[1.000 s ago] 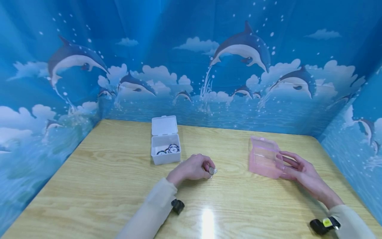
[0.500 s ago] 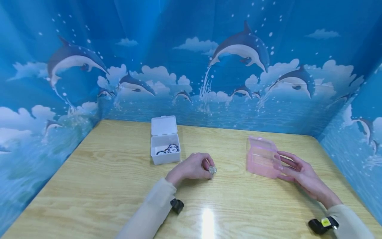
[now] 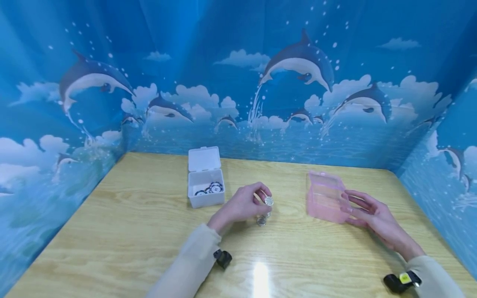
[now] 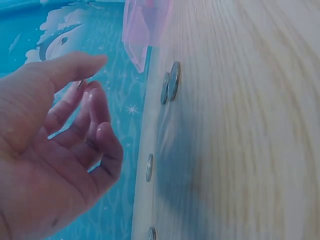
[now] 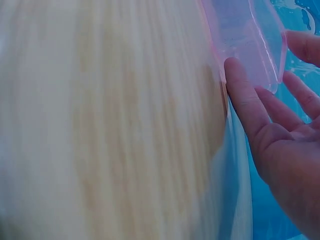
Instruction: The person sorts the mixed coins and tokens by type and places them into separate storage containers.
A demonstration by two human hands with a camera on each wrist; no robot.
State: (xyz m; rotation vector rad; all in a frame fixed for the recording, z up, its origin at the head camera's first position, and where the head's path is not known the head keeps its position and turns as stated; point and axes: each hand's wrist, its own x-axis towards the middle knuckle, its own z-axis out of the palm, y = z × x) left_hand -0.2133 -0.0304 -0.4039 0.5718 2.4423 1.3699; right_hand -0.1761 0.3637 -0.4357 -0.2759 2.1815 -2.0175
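Observation:
My left hand (image 3: 244,203) is raised a little over the table and pinches a silvery coin (image 3: 268,201) between thumb and fingertips. Beneath it other coins (image 3: 261,221) lie on the wood. The left wrist view shows a pair of coins (image 4: 174,81) close together and a single coin (image 4: 149,168) apart from them. At the right, my right hand (image 3: 378,215) holds the right end of a clear pink plastic box (image 3: 328,210), whose lid stands up. In the right wrist view its fingers (image 5: 245,100) are spread along the box's wall.
Left of my left hand stands a white box (image 3: 207,200) with its lid raised. Several black-and-white round chips (image 3: 215,188) lie inside it. A blue dolphin-print cloth (image 3: 238,82) hangs behind the wooden table (image 3: 149,231).
My left hand has risen slightly with a coin in its fingertips, and coins below it have come into view. The pink box and my right hand have shifted slightly left.

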